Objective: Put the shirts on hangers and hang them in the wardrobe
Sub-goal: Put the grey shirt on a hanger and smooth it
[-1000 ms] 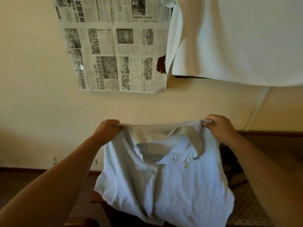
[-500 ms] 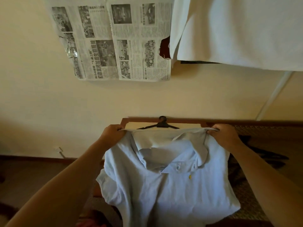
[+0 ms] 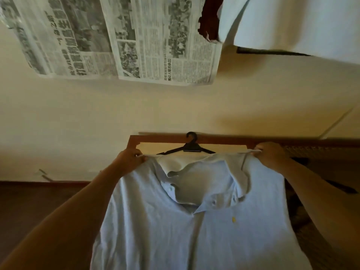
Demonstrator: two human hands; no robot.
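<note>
A light blue polo shirt (image 3: 204,227) with a small yellow logo hangs spread in front of me, collar up. My left hand (image 3: 129,159) pinches its left shoulder and my right hand (image 3: 270,155) pinches its right shoulder, so the top edge is stretched between them. Just behind the collar a black plastic hanger (image 3: 190,148) lies against a wooden frame (image 3: 224,139); only its hook and upper arms show above the shirt. A white garment (image 3: 296,24) hangs at the top right.
Newspaper sheets (image 3: 120,39) are stuck to the cream wall above. A dark woven surface (image 3: 319,152) extends right behind the wooden frame, with dark objects lying on it. A dark skirting board (image 3: 42,183) runs along the lower left.
The view has tilted down and closer: the wooden frame and black hanger came into sight behind the shirt. Both hands keep pinching the shoulders, and the shirt now hangs flatter and wider.
</note>
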